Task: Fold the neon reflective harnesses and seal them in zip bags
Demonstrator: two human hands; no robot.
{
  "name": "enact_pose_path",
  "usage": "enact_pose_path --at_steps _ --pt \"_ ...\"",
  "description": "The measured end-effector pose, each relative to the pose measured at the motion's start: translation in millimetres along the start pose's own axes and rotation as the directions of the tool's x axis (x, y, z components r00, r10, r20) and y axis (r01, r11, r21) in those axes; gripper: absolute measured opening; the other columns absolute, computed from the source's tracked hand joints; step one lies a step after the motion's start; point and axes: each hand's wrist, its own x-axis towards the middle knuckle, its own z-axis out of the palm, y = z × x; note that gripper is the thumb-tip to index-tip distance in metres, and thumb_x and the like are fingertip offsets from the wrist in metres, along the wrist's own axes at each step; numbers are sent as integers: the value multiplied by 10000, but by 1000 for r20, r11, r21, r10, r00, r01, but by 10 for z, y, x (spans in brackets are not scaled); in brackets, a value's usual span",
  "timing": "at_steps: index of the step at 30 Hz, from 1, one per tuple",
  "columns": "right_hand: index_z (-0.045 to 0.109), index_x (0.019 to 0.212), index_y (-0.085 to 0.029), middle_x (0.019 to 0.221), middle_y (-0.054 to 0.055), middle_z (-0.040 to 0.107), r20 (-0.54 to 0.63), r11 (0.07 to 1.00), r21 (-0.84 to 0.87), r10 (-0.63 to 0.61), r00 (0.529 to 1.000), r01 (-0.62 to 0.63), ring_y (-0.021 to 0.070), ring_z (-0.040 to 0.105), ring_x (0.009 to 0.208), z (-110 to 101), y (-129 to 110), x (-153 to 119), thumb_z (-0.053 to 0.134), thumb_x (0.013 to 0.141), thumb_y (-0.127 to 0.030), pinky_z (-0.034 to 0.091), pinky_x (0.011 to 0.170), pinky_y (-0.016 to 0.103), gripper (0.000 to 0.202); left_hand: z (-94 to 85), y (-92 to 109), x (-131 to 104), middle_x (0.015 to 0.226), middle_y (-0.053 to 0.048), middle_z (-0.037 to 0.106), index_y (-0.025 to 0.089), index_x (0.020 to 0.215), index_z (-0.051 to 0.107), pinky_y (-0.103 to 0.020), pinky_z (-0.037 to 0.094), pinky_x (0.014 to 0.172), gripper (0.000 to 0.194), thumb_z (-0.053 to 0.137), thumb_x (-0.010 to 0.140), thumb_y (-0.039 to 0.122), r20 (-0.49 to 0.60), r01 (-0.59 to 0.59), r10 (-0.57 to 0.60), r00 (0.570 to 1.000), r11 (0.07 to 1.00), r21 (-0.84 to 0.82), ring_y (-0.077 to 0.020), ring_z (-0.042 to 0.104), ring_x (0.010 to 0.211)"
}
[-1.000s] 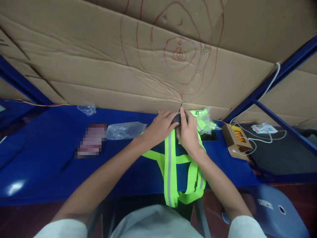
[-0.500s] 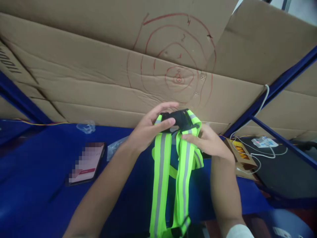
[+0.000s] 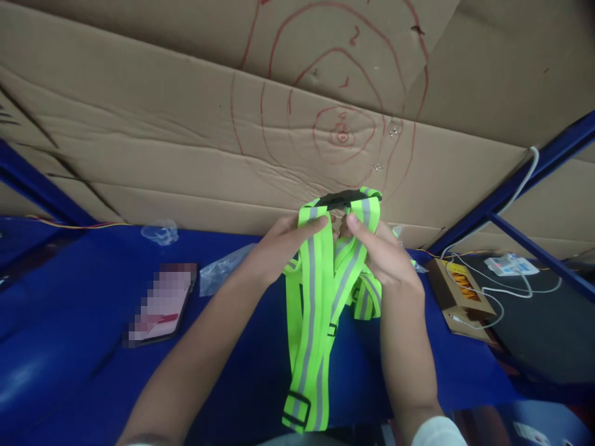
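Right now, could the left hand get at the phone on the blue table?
Probably yes: the phone lies uncovered on that side, with just a clear plastic bag between. The left hand would likely need to release the yellow-green strap first.

The phone (image 3: 167, 300) lies left of the straps (image 3: 318, 266), the box (image 3: 439, 285) right, cardboard (image 3: 186, 130) behind.

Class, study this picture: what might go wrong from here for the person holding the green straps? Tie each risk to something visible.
1. The green straps cross and overlap below the left hand and right hand, so they could tangle or twist.
2. The black slider at their lower end is outside both hands' grip and might snag.
3. The clear plastic bag appears close beside the left forearm, so a sweep of that arm might nudge it.
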Motion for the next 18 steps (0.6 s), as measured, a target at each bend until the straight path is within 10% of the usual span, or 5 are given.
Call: enact_pose_path --at_steps 10,18 --pt "727 1224 -257 1229 29 757 161 913 -382 -86 983 143 259 657 1215 -167 64 151 620 980 -527 481 1121 458 380 -229 137 31 736 -31 712 159 830 720 -270 516 617 308 763 843 464 -81 -78 77 994 997 -17 -163 655 652" --pt "691 1267 -266 1312 37 718 191 919 -356 -106 976 170 254 638 1259 -79 170 189 759 884 -510 457 1154 444 459 -209 -21 107 1100 -91 787 179 1181 737 -411 593 922 402 756 877 442 -41 -83 79 996 989 -126 -279 749 1010"
